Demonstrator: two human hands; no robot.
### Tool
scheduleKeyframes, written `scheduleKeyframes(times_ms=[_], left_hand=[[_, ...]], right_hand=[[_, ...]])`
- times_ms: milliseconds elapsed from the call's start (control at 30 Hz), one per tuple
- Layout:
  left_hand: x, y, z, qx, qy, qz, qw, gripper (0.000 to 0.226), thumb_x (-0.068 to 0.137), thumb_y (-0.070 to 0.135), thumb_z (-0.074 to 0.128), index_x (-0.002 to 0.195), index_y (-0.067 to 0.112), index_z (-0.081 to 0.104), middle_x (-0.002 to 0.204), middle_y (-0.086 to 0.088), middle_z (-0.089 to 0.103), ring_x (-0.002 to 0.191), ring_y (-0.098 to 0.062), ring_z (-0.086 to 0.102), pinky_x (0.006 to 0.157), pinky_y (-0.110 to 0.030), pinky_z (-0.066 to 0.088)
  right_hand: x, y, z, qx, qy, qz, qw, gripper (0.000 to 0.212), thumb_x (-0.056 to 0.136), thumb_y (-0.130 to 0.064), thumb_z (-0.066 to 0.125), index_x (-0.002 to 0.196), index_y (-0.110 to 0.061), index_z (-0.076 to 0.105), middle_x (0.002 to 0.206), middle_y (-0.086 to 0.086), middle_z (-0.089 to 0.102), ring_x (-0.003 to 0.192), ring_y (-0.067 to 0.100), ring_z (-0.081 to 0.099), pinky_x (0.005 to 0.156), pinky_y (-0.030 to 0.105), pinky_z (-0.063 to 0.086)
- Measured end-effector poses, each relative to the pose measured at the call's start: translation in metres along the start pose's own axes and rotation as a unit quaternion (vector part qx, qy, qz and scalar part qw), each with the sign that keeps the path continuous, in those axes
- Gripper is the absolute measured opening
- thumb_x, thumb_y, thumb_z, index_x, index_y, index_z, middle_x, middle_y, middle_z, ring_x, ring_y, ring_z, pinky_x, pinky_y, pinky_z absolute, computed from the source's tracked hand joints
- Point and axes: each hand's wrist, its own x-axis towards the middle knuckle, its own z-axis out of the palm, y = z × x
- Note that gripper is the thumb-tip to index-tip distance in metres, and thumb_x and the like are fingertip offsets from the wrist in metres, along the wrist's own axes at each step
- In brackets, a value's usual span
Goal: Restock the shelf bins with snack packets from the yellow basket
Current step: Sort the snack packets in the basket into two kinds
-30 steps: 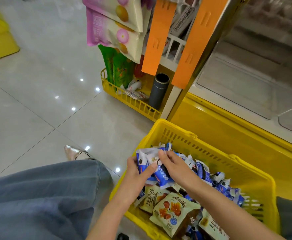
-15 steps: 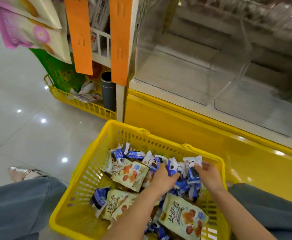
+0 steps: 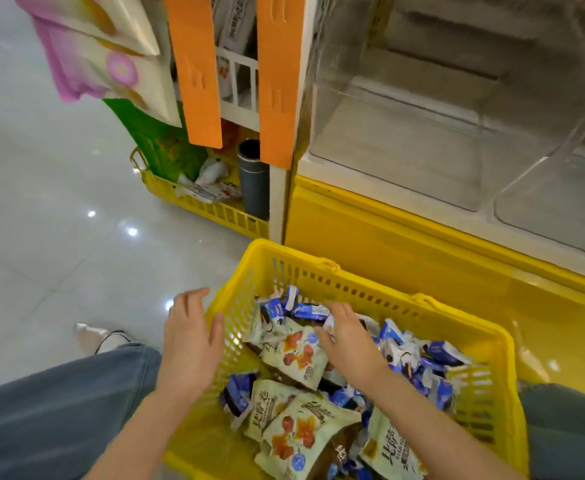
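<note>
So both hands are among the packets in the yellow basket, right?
No. In the head view only the right hand is among the packets in the yellow basket; the left hand is by its left rim, holding nothing.

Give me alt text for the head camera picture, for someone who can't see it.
A person's right hand reaches among snack packets in a yellow basket; the left hand hovers open at its left rim. Clear shelf bins stand behind.

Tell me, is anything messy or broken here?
Nothing looks broken or spilled. The snack packets lie in a jumbled heap inside the yellow basket, and a few white packets lie loose in the low yellow tray beside the grey tube.
</note>
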Motion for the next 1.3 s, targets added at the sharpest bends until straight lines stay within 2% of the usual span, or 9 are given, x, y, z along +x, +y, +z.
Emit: scheduleKeyframes(times_ms=[233,367,467,700,800,933,1000,1167,1300], left_hand=[[-0.013,-0.041,0.006,-0.116,-0.16,-0.018,0.98,0.019,0.096,0.041,0.026,0.097,0.029,0.04,0.079,0.007,0.05,0.073,-0.005,0.051,0.064,-0.029,0.034],[-0.01,-0.046,0.008,-0.122,-0.143,-0.003,0.982,0.021,0.093,0.047,0.024,0.095,0.031,0.038,0.073,0.007,0.052,0.067,-0.004,0.051,0.058,-0.026,0.034],[-0.01,-0.049,0.011,-0.129,-0.139,-0.003,0.982,0.023,0.091,0.052,0.022,0.094,0.034,0.037,0.073,0.009,0.051,0.068,-0.002,0.052,0.058,-0.022,0.038],[-0.009,-0.049,0.013,-0.14,-0.137,-0.013,0.98,0.033,0.086,0.06,0.018,0.096,0.035,0.037,0.075,0.007,0.054,0.067,-0.004,0.054,0.058,-0.028,0.044],[-0.01,-0.045,0.01,-0.161,-0.126,-0.029,0.979,0.037,0.088,0.057,0.025,0.116,0.035,0.037,0.105,0.012,0.052,0.084,-0.001,0.053,0.075,-0.026,0.047],[-0.016,-0.03,0.001,-0.15,0.041,-0.055,0.986,0.04,0.094,0.026,0.048,0.132,0.016,0.037,0.112,0.011,0.034,0.1,-0.01,0.047,0.086,-0.027,0.043],[-0.019,-0.014,-0.006,-0.218,0.044,-0.066,0.973,0.034,0.092,0.025,0.052,0.124,0.024,0.04,0.105,0.011,0.04,0.092,-0.005,0.047,0.075,-0.013,0.04],[-0.025,0.019,-0.021,-0.415,-0.255,-0.196,0.851,0.037,0.085,0.035,0.061,0.117,0.03,0.044,0.107,0.015,0.057,0.087,0.006,0.058,0.058,-0.007,0.043],[-0.028,0.021,-0.027,-0.467,-0.243,-0.219,0.822,0.018,0.089,0.013,0.058,0.107,0.012,0.056,0.107,-0.011,0.066,0.078,-0.011,0.066,0.062,-0.023,0.055]], right_hand=[[0.074,-0.039,0.056,0.228,-0.022,0.142,0.963,0.041,0.093,-0.022,0.056,0.126,0.001,0.044,0.119,0.015,0.05,0.111,0.029,0.05,0.087,0.03,0.039],[0.101,-0.034,0.074,0.154,-0.004,0.219,0.963,0.027,0.096,-0.032,0.05,0.084,-0.009,0.043,0.072,0.007,0.04,0.059,0.014,0.038,0.057,0.026,0.029],[0.103,-0.031,0.075,0.117,0.017,0.239,0.964,0.034,0.096,-0.028,0.051,0.101,0.006,0.057,0.079,0.014,0.056,0.07,0.025,0.053,0.057,0.028,0.033],[0.084,-0.024,0.058,0.171,0.056,0.184,0.966,0.028,0.085,-0.01,0.067,0.109,0.003,0.063,0.093,0.012,0.067,0.088,0.024,0.064,0.076,0.03,0.051],[0.066,-0.026,0.041,0.142,0.057,0.118,0.981,0.021,0.084,-0.011,0.067,0.103,-0.001,0.065,0.084,0.012,0.068,0.075,0.018,0.063,0.068,0.022,0.05],[0.041,-0.041,0.009,0.16,0.045,0.044,0.985,0.024,0.084,-0.014,0.068,0.107,-0.011,0.064,0.076,-0.013,0.058,0.069,-0.004,0.054,0.059,0.001,0.043],[0.029,-0.052,-0.007,0.182,0.052,0.019,0.982,0.022,0.084,-0.017,0.069,0.105,-0.018,0.061,0.079,-0.015,0.058,0.073,-0.005,0.055,0.061,0.0,0.042],[0.005,-0.072,-0.032,0.239,0.021,-0.014,0.971,0.02,0.084,-0.018,0.068,0.102,-0.019,0.06,0.086,-0.01,0.061,0.078,-0.001,0.059,0.065,0.008,0.048],[-0.001,-0.075,-0.049,0.305,-0.009,0.021,0.952,0.019,0.085,-0.014,0.066,0.104,-0.014,0.064,0.087,-0.004,0.066,0.074,0.002,0.065,0.061,0.015,0.053]])
